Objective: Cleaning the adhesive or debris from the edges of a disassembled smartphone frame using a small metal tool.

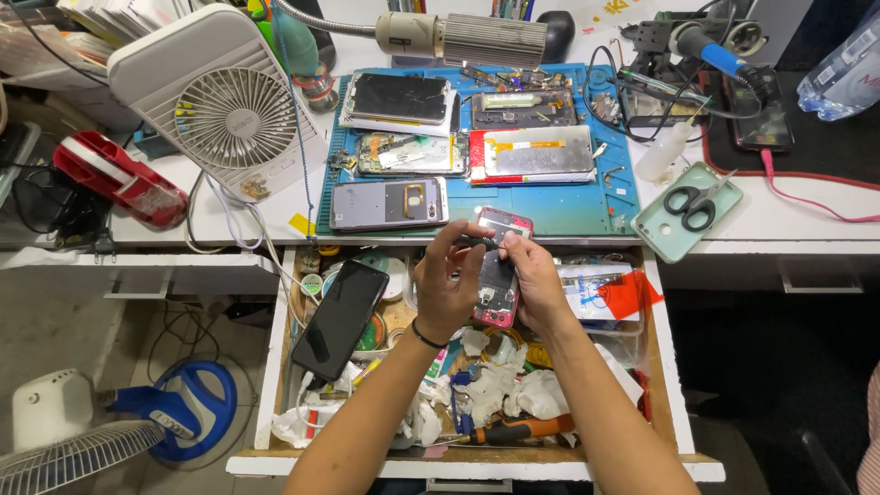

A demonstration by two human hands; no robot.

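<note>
Both hands meet over the open drawer (275, 367), just below the front edge of the blue mat (568, 215). The left hand (445, 293) curls its fingers around the left side of a red phone frame (500, 275), which stands nearly upright with its bare inside turned up toward the camera, probably so the parts inside can be seen. The right hand (536, 284) closes on the frame's right side, and the fingertips of both hands pinch a small dark piece (478, 242) at its top end; what that piece is I cannot tell.

On the blue mat lie several opened phones, a grey one (390, 203) nearest the drawer. A black phone (339, 319) rests slanted in the drawer to the left of the hands, and an orange-handled screwdriver (518, 429) lies among crumpled white tissue (513, 390) below them. Left of the mat stands a white fan (234, 115); to its right, scissors (697, 203) sit on a pale green phone case (674, 234).
</note>
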